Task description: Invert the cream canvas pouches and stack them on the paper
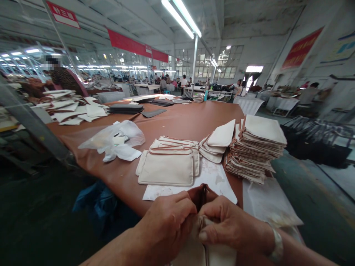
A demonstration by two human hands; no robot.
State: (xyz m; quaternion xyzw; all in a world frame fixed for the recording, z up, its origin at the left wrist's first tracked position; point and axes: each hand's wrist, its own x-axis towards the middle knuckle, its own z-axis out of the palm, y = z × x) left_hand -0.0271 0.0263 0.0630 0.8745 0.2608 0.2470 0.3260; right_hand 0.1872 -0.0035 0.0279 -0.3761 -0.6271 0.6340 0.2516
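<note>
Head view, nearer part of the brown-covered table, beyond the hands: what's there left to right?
Translucent plastic bag → low pile of cream pieces → small fanned pile → tall stack of cream pieces.

At bottom centre, fingers [212, 233] hide part of a cream piece [191, 254] the edge cuts off; upper right, a red banner [303, 48] is illegible.

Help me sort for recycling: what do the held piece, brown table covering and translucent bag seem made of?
Held piece: cream part perhaps fabric or faux leather, evenly matte; brown part leather-like, smooth.
Brown table covering: probably vinyl or leather, softly shiny and draping.
Translucent bag: likely plastic film, sheer, crinkled.
</note>
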